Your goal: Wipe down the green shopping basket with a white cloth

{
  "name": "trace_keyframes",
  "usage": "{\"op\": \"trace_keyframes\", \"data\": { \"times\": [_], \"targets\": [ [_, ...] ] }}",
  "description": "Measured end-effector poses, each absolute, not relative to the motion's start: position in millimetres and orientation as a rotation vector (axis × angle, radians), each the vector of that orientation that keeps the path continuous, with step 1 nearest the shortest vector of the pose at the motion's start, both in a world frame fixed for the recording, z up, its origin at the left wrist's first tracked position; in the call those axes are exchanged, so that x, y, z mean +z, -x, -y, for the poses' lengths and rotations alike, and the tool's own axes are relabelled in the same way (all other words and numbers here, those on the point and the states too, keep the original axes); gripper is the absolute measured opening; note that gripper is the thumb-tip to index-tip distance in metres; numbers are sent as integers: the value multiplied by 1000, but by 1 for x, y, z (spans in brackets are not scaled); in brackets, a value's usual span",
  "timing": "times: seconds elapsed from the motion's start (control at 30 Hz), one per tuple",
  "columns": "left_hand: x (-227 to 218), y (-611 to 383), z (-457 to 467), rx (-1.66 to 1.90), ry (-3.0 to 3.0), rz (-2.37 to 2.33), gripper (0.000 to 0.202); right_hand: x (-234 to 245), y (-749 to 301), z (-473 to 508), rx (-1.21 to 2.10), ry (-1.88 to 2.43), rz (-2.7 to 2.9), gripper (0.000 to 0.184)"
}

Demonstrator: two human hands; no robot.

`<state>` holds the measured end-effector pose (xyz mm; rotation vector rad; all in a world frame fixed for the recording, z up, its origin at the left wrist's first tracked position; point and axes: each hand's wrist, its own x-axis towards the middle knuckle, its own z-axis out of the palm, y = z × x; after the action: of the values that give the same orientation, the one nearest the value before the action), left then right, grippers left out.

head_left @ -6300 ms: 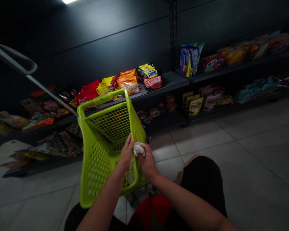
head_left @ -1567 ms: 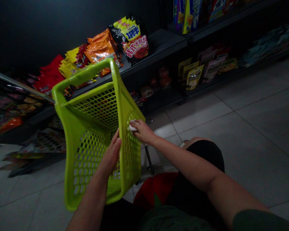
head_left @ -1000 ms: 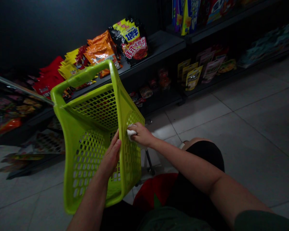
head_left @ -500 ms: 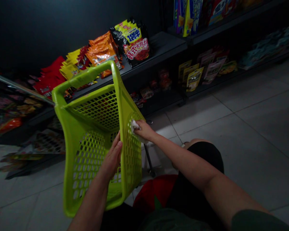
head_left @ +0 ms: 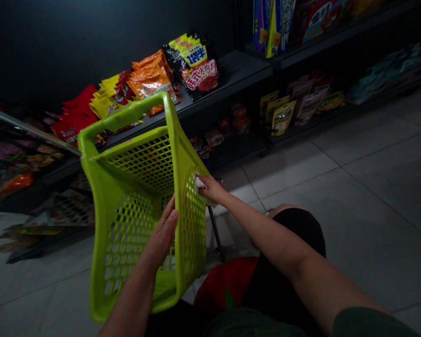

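A lime-green plastic shopping basket (head_left: 126,140) is tilted up in front of me, its open mouth facing me. My left hand (head_left: 160,238) grips the basket's right rim, fingers wrapped over the edge. My right hand (head_left: 212,188) is closed on a small white cloth (head_left: 198,182) and presses it against the outside of the basket's right wall, near the upper part. My knees and dark shorts show below.
Dark shelves run along the back with snack packets (head_left: 154,79) in red, yellow and orange. More packets (head_left: 284,114) sit on the lower shelf at the right. A grey metal handle bar (head_left: 31,131) slants in at the left. Grey floor tiles (head_left: 337,187) spread to the right.
Since 6.3 s ago, my right hand with the cloth went from the rim to the outside of the right wall; over the last second it slid slightly up. My left hand keeps its grip.
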<state>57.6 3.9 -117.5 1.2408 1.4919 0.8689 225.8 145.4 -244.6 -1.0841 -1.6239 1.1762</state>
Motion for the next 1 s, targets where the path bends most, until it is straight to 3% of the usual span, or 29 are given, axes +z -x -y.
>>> {"op": "trace_keyframes", "data": {
  "times": [0.07, 0.2, 0.27, 0.5, 0.77, 1.0],
  "targets": [
    [-115, -59, -4, 865, -1291, -1534, 73, -244, -224, -150, 1200, 1097, 1640, 74],
    [-115, -57, -2, 887, -1291, -1541, 71, -247, -216, -157, 1427, 1138, 1316, 49],
    [-117, -54, -1, 884, -1287, -1513, 68, -251, -213, -158, 1441, 1194, 1100, 45],
    [-125, -48, 0, 896, -1243, -1454, 64, -256, -220, -162, 1149, 1212, 1512, 68],
    [-131, -35, 5, 868, -1371, -1458, 61, -268, -219, -153, 1501, 1140, 1006, 48],
    [-128, -37, 3, 872, -1365, -1457, 66, -267, -221, -136, 1230, 1141, 1590, 66]
  ]
}}
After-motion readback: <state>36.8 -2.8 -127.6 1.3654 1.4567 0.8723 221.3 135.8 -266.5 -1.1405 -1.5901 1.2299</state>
